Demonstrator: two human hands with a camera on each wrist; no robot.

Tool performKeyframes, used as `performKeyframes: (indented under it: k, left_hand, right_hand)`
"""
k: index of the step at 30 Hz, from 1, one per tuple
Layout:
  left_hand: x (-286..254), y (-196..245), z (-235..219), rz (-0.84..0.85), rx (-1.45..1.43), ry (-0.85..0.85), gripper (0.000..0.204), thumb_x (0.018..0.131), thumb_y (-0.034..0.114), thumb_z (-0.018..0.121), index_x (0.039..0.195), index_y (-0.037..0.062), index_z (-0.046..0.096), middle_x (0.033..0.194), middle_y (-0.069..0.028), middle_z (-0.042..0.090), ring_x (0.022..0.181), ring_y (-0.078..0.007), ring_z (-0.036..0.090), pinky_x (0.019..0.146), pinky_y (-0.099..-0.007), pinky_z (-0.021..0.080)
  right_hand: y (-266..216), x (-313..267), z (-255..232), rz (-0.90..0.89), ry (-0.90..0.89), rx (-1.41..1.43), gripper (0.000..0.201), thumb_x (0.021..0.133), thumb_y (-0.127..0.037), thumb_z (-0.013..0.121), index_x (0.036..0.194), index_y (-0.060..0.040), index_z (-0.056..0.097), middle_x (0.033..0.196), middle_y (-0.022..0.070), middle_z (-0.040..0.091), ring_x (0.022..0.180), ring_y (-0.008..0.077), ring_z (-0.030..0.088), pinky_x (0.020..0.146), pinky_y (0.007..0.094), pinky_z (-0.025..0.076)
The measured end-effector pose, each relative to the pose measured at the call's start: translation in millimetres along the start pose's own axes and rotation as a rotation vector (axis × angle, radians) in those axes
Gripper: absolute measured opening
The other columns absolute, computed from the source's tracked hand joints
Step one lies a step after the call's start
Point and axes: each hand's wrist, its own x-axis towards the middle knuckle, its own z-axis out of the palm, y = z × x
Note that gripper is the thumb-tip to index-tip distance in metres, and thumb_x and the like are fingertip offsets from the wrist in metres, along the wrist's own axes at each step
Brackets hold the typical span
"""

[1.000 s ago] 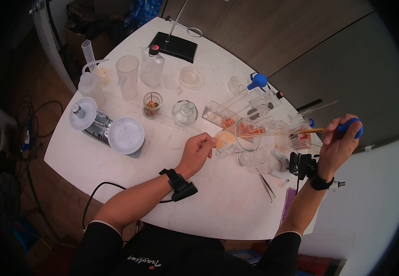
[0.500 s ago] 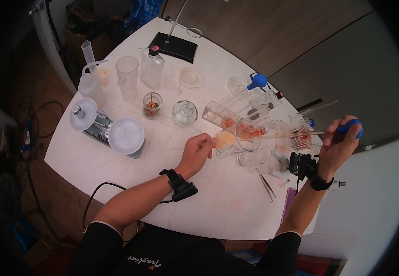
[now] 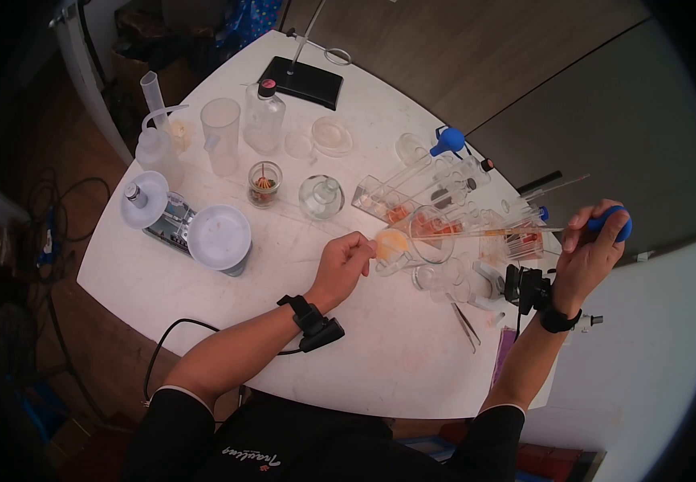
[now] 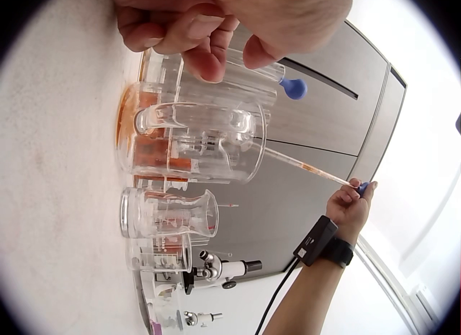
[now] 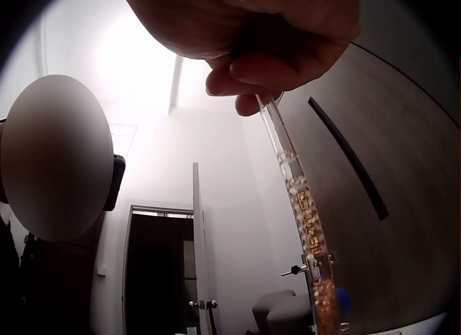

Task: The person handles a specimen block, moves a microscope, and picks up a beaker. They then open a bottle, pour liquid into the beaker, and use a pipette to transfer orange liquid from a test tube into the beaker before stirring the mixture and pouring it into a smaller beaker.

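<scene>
In the head view my right hand (image 3: 585, 261) is raised at the right, gripping the blue bulb (image 3: 611, 223) of a long glass pipette (image 3: 516, 231). The pipette slants down into a glass mug (image 3: 432, 234) with orange liquid at its base. Bubbles and amber liquid show inside the pipette (image 5: 310, 223) in the right wrist view. Beside the mug, my left hand (image 3: 344, 269) has loosely curled fingers with nothing visible between them. The left wrist view shows this hand (image 4: 230, 25) close to the mug (image 4: 252, 166); whether it touches the glass I cannot tell.
A test-tube rack (image 3: 376, 201), another blue bulb (image 3: 447, 142) and several glass vessels stand around the mug. Tweezers (image 3: 466, 328) lie nearer the front. Further left are a round flask (image 3: 321, 197), a wick jar (image 3: 264, 185) and a balance (image 3: 219, 237).
The liquid in the pipette looks paler near the bulb than one second ago, with amber now showing along its middle. Both hands have stayed nearly in place.
</scene>
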Motion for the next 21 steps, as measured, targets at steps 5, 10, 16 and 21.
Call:
performKeyframes:
  k: [5,10,16,21]
  left_hand:
    - [0.6,-1.0,-0.3,-0.003,0.001,0.0,0.022,0.096,0.016,0.054,0.08,0.0016,0.06,0.068,0.0007,0.056,0.059,-0.0056,0.049,0.056,-0.0218,0.038]
    - [0.8,-1.8,-0.5,-0.003,-0.001,-0.001,0.022,0.097,0.016,0.054,0.081,0.0016,0.06,0.069,0.0005,0.057,0.059,-0.0057,0.05,0.056,-0.0218,0.038]
    - [0.2,0.6,-0.6,-0.01,0.012,-0.004,0.022,0.097,0.016,0.054,0.081,0.0016,0.059,0.069,0.0005,0.057,0.059,-0.0057,0.05,0.056,-0.0217,0.038]
    - [0.4,-0.8,-1.4,-0.006,0.012,-0.009,0.023,0.097,0.017,0.054,0.08,0.0016,0.059,0.069,0.0005,0.057,0.058,-0.0057,0.05,0.056,-0.0217,0.038]
  right_hand:
    - [-0.4,-0.3,0.1,0.003,0.004,0.007,0.04,0.103,-0.043,0.044,0.091,-0.0051,0.049,0.067,0.01,0.059,0.041,0.0075,0.045,0.036,0.0179,0.033]
    - [-1.6,-1.0,-2.6,0.01,0.004,0.04,0.04,0.103,-0.043,0.045,0.092,-0.0056,0.049,0.067,0.0097,0.059,0.041,0.0079,0.045,0.036,0.018,0.033]
    - [-1.3,-0.8,-3.4,0.014,0.016,0.052,0.039,0.103,-0.043,0.045,0.092,-0.0053,0.048,0.067,0.0102,0.059,0.041,0.0077,0.045,0.037,0.0179,0.033]
    - [-1.5,-1.5,-2.0,0.014,0.026,0.017,0.039,0.103,-0.042,0.046,0.091,-0.0049,0.048,0.067,0.0105,0.059,0.041,0.0075,0.044,0.037,0.0179,0.033]
